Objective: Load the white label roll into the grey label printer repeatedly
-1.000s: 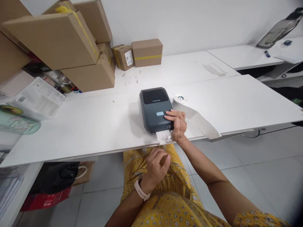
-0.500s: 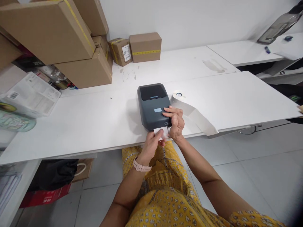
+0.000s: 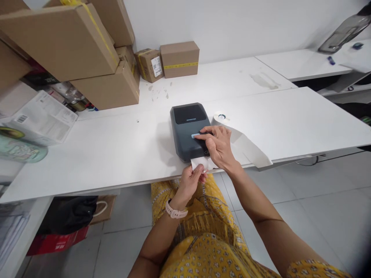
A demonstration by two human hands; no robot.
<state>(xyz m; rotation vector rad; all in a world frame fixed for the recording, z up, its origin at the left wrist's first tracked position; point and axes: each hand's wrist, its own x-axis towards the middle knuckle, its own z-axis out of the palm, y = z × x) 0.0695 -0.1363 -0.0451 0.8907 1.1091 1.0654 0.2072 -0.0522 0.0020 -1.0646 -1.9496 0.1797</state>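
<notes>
A dark grey label printer (image 3: 188, 133) stands near the front edge of the white table. White label paper (image 3: 199, 162) sticks out of its front end, and my left hand (image 3: 191, 178) pinches it between thumb and fingers. My right hand (image 3: 218, 144) lies over the printer's right front part, its index fingertip on the light blue button (image 3: 195, 136) and its fingers spread. Right of the printer sits a small paper roll (image 3: 220, 117), with a long white strip (image 3: 249, 148) reaching over the table's edge.
Cardboard boxes (image 3: 95, 42) are stacked at the left. Two smaller boxes (image 3: 180, 60) stand by the wall. A white carton (image 3: 48, 117) and a green container (image 3: 24, 150) are at the far left. A clear bottle (image 3: 340, 34) is at the back right.
My right hand has moved from the printer's right front corner onto its top, with the index finger now on the button. My left hand still pinches the paper. The view has shifted slightly.
</notes>
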